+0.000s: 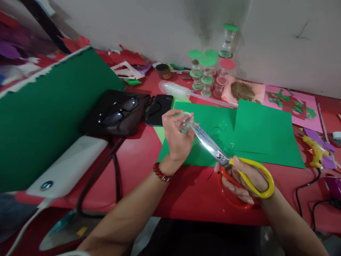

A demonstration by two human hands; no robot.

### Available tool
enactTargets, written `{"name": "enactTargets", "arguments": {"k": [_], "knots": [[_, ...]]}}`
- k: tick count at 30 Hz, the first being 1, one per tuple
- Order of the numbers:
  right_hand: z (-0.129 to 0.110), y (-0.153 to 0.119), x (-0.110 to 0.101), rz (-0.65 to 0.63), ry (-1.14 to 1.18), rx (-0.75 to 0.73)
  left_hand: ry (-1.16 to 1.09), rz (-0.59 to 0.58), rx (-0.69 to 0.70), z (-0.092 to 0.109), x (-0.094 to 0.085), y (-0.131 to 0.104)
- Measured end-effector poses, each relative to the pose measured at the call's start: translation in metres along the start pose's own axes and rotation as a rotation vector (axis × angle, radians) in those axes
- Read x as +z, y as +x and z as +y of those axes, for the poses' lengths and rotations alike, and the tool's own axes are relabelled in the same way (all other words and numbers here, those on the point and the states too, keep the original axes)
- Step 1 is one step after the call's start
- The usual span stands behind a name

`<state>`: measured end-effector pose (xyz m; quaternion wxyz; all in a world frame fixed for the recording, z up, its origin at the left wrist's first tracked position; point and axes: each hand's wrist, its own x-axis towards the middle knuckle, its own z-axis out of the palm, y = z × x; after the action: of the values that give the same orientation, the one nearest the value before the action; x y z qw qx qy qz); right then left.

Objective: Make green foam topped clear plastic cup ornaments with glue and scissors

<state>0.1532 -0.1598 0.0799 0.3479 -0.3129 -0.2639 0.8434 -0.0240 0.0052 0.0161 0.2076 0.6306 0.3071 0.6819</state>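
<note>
My left hand point(177, 137) is closed around a small clear plastic piece point(187, 119), round at the rim; its full shape is partly hidden by my fingers. In my right hand point(243, 179) are large scissors point(210, 144) with one yellow and one red handle loop. The blades lie close together and their tips reach the clear piece, on its rim or inside it; I cannot tell which. Beneath both hands lies a green sheet point(199, 156), with a second green sheet point(262, 124) overlapping it on the right. Curved marks show on the lower sheet.
Several hourglass-shaped clear pieces with green or red caps point(207, 76) stand by the wall. Brown sand point(242, 91) lies on pink paper. A yellow glue gun point(317, 151) sits right. At left are a phone point(160, 110), sunglasses point(119, 112) on a dark bag, and a white power bank point(68, 167).
</note>
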Motion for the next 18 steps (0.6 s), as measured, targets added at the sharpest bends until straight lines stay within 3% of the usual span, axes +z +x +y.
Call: {"name": "enactTargets", "arguments": {"k": [5, 11, 18], "knots": [[0.001, 0.004, 0.003, -0.014, 0.033, 0.069, 0.063, -0.009, 0.054, -0.006, -0.007, 0.002], [-0.005, 0.005, 0.004, 0.01, 0.001, 0.09, 0.135, -0.079, -0.004, -0.013, -0.008, 0.0], [-0.002, 0.013, 0.007, 0.039, -0.037, 0.049, 0.055, -0.084, -0.105, -0.014, -0.004, 0.0]]}}
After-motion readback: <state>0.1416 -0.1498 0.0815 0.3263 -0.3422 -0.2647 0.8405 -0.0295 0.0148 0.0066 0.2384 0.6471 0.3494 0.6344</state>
